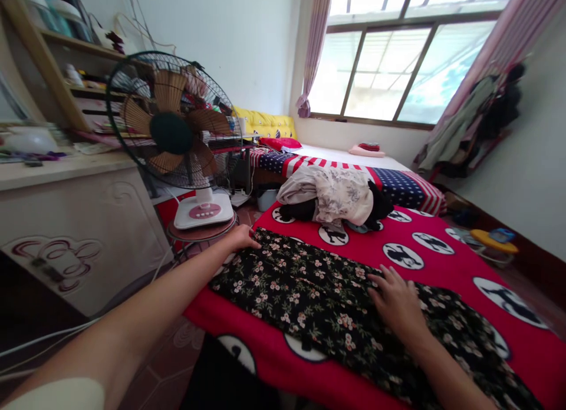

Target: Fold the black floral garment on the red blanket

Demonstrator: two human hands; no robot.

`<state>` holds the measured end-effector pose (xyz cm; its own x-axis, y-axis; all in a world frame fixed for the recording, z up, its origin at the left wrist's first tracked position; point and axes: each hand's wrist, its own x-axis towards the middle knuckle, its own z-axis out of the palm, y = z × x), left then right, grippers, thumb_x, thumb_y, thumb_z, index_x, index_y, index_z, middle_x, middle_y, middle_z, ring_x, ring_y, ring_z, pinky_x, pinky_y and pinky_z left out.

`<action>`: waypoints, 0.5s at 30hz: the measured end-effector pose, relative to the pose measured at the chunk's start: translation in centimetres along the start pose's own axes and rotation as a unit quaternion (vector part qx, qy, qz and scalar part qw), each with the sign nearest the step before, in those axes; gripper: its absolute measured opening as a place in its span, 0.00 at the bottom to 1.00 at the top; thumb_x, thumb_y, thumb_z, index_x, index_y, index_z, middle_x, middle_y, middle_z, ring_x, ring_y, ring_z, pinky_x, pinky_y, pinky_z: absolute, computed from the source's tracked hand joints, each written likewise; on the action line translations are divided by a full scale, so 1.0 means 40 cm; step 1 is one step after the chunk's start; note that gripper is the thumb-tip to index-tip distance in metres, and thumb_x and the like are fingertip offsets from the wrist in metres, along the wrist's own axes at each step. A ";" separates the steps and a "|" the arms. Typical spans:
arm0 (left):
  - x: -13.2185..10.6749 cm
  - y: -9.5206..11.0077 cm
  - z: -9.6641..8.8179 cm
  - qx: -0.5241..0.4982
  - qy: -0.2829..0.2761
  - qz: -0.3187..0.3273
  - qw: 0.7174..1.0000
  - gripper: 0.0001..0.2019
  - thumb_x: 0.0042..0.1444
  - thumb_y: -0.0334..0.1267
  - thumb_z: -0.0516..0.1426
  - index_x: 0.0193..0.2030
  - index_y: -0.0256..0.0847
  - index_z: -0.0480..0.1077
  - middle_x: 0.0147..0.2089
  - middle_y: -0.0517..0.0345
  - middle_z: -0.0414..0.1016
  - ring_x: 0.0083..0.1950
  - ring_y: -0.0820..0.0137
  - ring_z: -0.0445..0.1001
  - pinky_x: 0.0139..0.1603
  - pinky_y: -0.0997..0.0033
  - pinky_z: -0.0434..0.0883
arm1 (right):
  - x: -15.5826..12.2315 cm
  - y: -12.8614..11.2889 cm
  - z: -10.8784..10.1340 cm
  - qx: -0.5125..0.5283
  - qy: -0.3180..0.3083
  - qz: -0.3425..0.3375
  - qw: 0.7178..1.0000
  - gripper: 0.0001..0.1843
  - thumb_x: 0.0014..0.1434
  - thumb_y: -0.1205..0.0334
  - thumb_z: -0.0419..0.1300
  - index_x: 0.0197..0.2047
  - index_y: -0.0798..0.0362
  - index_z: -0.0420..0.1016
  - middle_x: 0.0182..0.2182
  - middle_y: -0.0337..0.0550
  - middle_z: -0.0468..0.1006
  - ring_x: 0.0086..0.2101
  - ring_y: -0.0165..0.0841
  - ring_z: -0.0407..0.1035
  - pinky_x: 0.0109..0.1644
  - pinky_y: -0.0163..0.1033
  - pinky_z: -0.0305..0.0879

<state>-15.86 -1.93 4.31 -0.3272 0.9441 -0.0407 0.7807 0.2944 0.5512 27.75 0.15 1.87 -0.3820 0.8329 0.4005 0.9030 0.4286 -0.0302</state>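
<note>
One long black floral-print cloth (309,286), apparently being smoothed | left hand (242,238) at its far-left corner, grip unclear | right hand (398,304) splayed loosely atop it | next likely needs edge pinch

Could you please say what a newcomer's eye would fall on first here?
Probably the long black floral cloth, spread under the right hand on the white-spotted red fabric cover. Next, the round, brown-bladed wire-caged fan on the left, and the crumpled pale clothes heaped beyond the cloth.
</note>
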 end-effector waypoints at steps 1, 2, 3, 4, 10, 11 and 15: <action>0.006 0.001 -0.002 -0.012 -0.013 -0.006 1.000 0.15 0.30 0.43 0.69 0.28 0.40 0.78 0.27 0.59 0.78 0.35 0.61 0.75 0.35 0.70 0.67 | 0.007 -0.063 -0.019 0.051 0.018 -0.041 0.998 0.17 0.61 0.57 0.51 0.48 0.50 0.76 0.56 0.52 0.70 0.57 0.50 0.62 0.60 0.64 0.56; 0.011 0.002 -0.003 -0.025 -0.026 -0.011 0.999 0.13 0.30 0.43 0.69 0.24 0.40 0.76 0.23 0.60 0.76 0.32 0.62 0.75 0.33 0.70 0.66 | 0.010 -0.133 -0.038 0.113 0.015 -0.077 0.990 0.16 0.61 0.58 0.52 0.48 0.50 0.75 0.54 0.51 0.71 0.55 0.46 0.65 0.59 0.57 0.60; 0.014 0.004 -0.005 -0.036 -0.038 -0.014 0.999 0.12 0.29 0.43 0.69 0.21 0.40 0.75 0.21 0.61 0.74 0.30 0.63 0.74 0.32 0.70 0.65 | 0.009 -0.210 -0.054 0.171 0.003 -0.099 0.980 0.15 0.62 0.59 0.52 0.48 0.49 0.75 0.53 0.50 0.72 0.52 0.42 0.68 0.57 0.51 0.64; 0.016 0.006 -0.006 -0.048 -0.048 -0.015 0.998 0.12 0.29 0.43 0.69 0.20 0.39 0.75 0.19 0.62 0.72 0.29 0.64 0.73 0.31 0.70 0.65 | 0.004 -0.288 -0.067 0.216 -0.026 -0.116 0.969 0.15 0.61 0.59 0.53 0.49 0.47 0.73 0.54 0.48 0.71 0.50 0.40 0.69 0.55 0.47 0.66; 0.006 0.019 -0.009 -0.118 -0.086 -0.011 0.989 0.14 0.30 0.44 0.68 0.22 0.36 0.76 0.21 0.59 0.74 0.30 0.63 0.73 0.32 0.68 0.67 | -0.030 -0.668 -0.045 0.213 -0.148 -0.179 0.949 0.45 0.50 0.42 0.63 0.64 0.57 0.59 0.55 0.60 0.68 0.52 0.53 0.63 0.50 0.57 0.67; 0.005 0.022 -0.010 -0.130 -0.092 -0.011 0.987 0.15 0.30 0.45 0.68 0.24 0.36 0.76 0.22 0.59 0.75 0.31 0.63 0.74 0.32 0.67 0.68 | -0.027 -0.708 -0.030 0.190 -0.151 -0.175 0.954 0.47 0.50 0.42 0.63 0.66 0.59 0.57 0.53 0.63 0.68 0.50 0.54 0.64 0.47 0.59 0.68; -0.005 0.042 -0.018 -0.167 -0.121 -0.006 0.979 0.18 0.32 0.47 0.67 0.28 0.35 0.77 0.28 0.55 0.79 0.34 0.61 0.76 0.36 0.66 0.71 | 0.009 -0.810 0.025 0.069 -0.160 -0.192 0.966 0.29 0.56 0.58 0.60 0.58 0.64 0.67 0.40 0.64 0.74 0.39 0.51 0.68 0.29 0.51 0.69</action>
<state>-14.87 -1.71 5.87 -0.1677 0.9605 -0.2223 0.5472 0.2782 0.7894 -1.84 -13.07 2.08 -0.7444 0.6596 0.1043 0.6566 0.7514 -0.0658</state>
